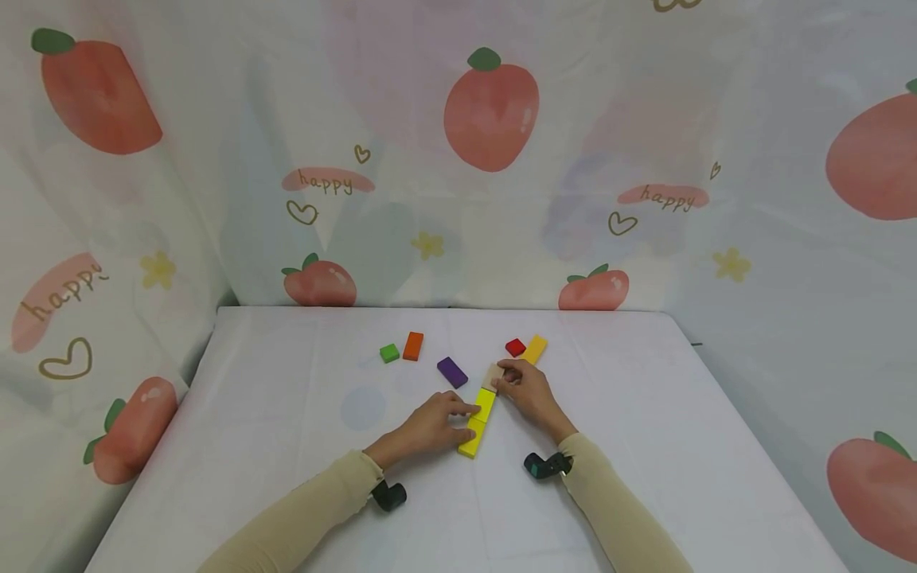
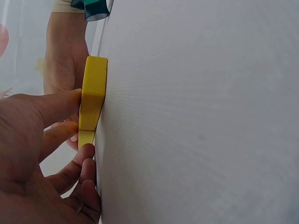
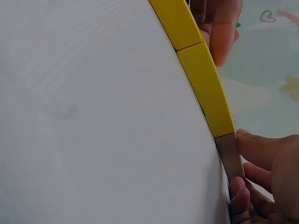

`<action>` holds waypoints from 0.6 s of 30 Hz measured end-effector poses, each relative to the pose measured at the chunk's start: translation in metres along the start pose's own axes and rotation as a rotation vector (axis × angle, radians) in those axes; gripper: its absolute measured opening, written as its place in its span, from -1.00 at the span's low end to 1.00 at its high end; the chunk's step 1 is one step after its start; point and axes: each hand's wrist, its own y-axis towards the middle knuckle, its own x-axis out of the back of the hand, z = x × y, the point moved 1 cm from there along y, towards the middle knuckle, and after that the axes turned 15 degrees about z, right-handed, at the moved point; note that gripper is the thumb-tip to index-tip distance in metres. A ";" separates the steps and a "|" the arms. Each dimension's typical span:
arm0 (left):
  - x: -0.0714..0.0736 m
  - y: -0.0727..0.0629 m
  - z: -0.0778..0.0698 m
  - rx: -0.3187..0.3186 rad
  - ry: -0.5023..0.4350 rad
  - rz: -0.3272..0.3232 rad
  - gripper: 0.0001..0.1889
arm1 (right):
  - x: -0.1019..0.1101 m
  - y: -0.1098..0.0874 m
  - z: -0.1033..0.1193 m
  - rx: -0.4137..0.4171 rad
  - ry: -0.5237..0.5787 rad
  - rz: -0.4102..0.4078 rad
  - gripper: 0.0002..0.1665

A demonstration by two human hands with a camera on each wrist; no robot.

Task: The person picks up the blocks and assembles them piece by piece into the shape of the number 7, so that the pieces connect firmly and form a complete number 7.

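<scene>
Two bright yellow blocks lie end to end in a slanting row, the far one [image 1: 485, 403] meeting the near one [image 1: 469, 447]. A plain wooden block [image 1: 491, 376] continues the row at its far end. My right hand [image 1: 530, 396] pinches this wooden block between thumb and fingers; in the right wrist view the wooden block [image 3: 229, 154] butts against a yellow block [image 3: 205, 88]. From the left side, my left hand [image 1: 427, 424] rests its thumb and a fairly straight forefinger on the yellow pair. The left wrist view shows that thumb on a yellow block [image 2: 95, 88].
Beyond the row lie a purple block [image 1: 452, 372], an orange block [image 1: 413, 346] and a small green block [image 1: 389, 353]. A red block [image 1: 515, 347] and an orange-yellow block [image 1: 536, 348] lie just past my right hand. A printed cloth [image 1: 401, 103] hangs behind the white table [image 1: 286, 398].
</scene>
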 end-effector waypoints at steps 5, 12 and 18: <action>0.000 0.000 0.000 0.008 -0.003 0.001 -0.53 | -0.001 0.000 0.000 -0.004 -0.004 0.007 -0.51; 0.000 0.000 -0.001 0.013 0.003 0.000 -0.54 | 0.000 0.000 -0.001 0.003 -0.015 0.010 -0.50; 0.000 -0.001 -0.002 0.012 -0.001 0.001 -0.53 | -0.001 0.000 -0.001 -0.002 -0.018 0.012 -0.51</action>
